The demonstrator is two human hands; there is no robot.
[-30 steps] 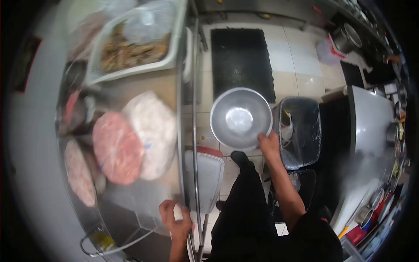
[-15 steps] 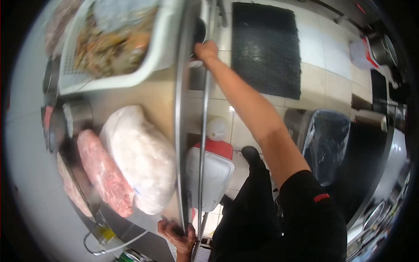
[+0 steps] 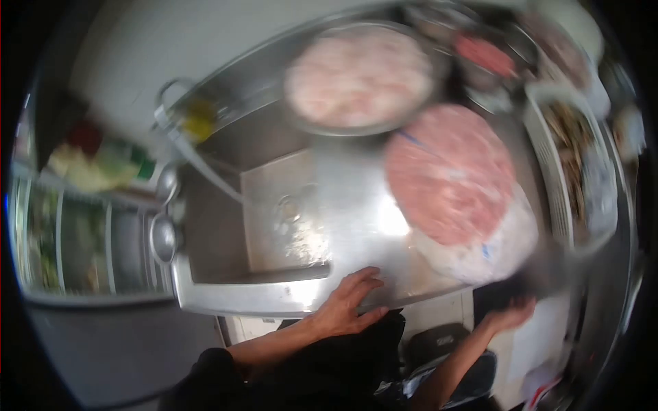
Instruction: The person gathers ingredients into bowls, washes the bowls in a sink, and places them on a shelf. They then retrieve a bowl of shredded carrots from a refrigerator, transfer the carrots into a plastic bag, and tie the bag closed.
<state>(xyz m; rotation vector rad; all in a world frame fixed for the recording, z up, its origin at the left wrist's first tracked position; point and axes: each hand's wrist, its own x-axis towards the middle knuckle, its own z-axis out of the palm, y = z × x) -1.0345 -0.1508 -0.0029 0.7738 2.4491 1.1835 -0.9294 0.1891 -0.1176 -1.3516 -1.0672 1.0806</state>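
My left hand (image 3: 351, 305) lies over the front rim of the steel sink counter (image 3: 373, 236), fingers stretched onto the metal and thumb apart, holding nothing. Beyond the front edge, low and to the right, my right hand (image 3: 508, 315) is smeared by motion, so its fingers do not read clearly. Nearest to it on the counter is a white wrapped bag (image 3: 510, 240), partly covered by a large pink piece of raw meat (image 3: 449, 175). Left of them is the sink basin (image 3: 264, 185), with whitish scraps near its drain.
A wide metal bowl (image 3: 360, 79) of pale pieces stands behind the basin. A white basket (image 3: 558, 185) with brownish contents is at the right. A hose (image 3: 202, 164) hangs into the basin. Produce bins (image 3: 82, 240) are at the far left.
My view has swung left towards the sink. My right hand, earlier reaching far along beneath the counter's edge at a dark thing, has drawn back nearer. My left hand remains at the front edge.
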